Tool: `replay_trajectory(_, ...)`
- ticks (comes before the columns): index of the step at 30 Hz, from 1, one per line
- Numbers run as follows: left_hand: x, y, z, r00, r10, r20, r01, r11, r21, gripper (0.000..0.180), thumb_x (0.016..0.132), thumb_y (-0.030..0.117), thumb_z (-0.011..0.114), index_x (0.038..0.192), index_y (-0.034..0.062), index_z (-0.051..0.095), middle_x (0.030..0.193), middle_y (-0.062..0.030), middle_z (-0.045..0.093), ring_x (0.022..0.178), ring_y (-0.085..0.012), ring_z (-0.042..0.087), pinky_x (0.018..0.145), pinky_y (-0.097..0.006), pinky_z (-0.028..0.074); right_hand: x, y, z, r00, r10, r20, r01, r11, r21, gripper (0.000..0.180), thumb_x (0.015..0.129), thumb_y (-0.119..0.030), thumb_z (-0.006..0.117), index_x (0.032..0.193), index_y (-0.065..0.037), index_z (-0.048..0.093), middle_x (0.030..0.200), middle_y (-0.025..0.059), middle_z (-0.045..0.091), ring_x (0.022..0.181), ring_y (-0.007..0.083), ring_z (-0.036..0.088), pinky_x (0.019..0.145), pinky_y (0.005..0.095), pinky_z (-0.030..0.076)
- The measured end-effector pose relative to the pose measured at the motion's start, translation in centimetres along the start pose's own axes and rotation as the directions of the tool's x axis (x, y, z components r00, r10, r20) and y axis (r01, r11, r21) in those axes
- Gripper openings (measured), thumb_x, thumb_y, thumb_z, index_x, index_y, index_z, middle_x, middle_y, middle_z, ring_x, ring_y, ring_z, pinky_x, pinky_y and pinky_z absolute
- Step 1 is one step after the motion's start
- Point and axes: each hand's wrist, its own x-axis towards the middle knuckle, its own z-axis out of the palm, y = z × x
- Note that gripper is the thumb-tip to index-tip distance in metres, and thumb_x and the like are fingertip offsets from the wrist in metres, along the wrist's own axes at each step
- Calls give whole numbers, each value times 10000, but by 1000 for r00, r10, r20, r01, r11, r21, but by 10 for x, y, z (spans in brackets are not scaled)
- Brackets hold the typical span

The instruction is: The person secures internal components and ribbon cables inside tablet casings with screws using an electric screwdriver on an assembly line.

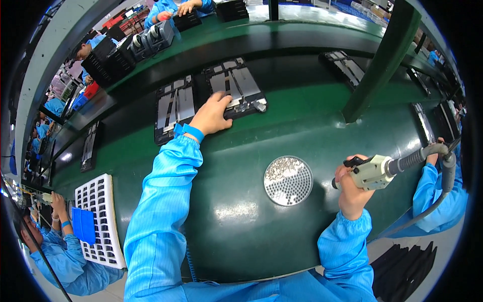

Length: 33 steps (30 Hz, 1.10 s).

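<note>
My left hand (213,115), with a blue wrist strap, reaches forward to an opened tablet (242,83), black-framed with grey battery panels. Its fingers bend over the near left part and its thumb lies along the near edge, closed on it. A second opened tablet (174,104) lies just to the left. In my right hand (352,194) is an electric screwdriver (373,172), pale green, on a thick grey hose; my fingers wrap round it above the table. Between my forearms sits a round metal screw tray (289,181), screws heaped at its far side and seated in holes nearer me.
A white tray (103,221) of small black parts, with a blue card (83,225), stands left. A green post (383,65) rises at the right. Further tablets (345,68) lie along the green line. Co-workers sit on both sides and across. Black strips (405,267) lie lower right.
</note>
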Motion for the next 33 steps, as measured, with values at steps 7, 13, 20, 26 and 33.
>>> replay_trajectory(7, 13, 2, 25, 958, -89, -274, 202, 884, 422, 404, 664, 98, 646, 1057, 114, 556, 1109, -65, 576, 1047, -270, 543, 658, -433, 513, -2, -7, 11, 999, -25, -47, 23, 999, -24, 334, 721, 96, 484, 1047, 24, 476, 697, 69, 544, 586, 151, 522, 553, 286, 438)
replay_trajectory(13, -17, 29, -12, 960, -14, -281, 151, 870, 470, 367, 662, 50, 613, 1025, 74, 564, 1110, -74, 596, 990, -255, 576, 662, -407, 510, -4, 1, -1, 998, 64, 28, -65, 997, 40, 381, 704, 71, 610, 1055, -10, 486, 884, 68, 560, 742, 126, 576, 651, 261, 492)
replay_trajectory(20, -161, 129, -76, 975, -1, -224, 108, 877, 467, 512, 651, 1, 614, 1161, 32, 577, 1245, -148, 559, 1154, -344, 524, 820, -440, 466, -2, 0, 4, 1000, -20, -24, 21, 999, 32, 338, 720, 74, 507, 1052, 34, 459, 762, 101, 542, 601, 164, 545, 532, 292, 454)
replay_trajectory(26, -241, 174, -64, 989, -94, -113, 136, 874, 467, 493, 669, -20, 632, 1159, -20, 571, 1231, -207, 554, 1165, -379, 521, 880, -434, 458, 2, -7, 12, 997, -4, 81, 3, 1000, 11, 252, 738, 55, 569, 986, 42, 525, 763, 91, 572, 579, 175, 531, 554, 332, 459)
replay_trajectory(33, -230, 176, -86, 981, -33, 190, 27, 999, 38, 609, 602, 62, 744, 1169, -5, 532, 1223, -188, 509, 1151, -380, 493, 916, -461, 446, 0, -3, 17, 999, -15, 49, 15, 1000, -3, 261, 739, 38, 569, 997, 58, 534, 680, 75, 563, 573, 179, 526, 580, 347, 456)
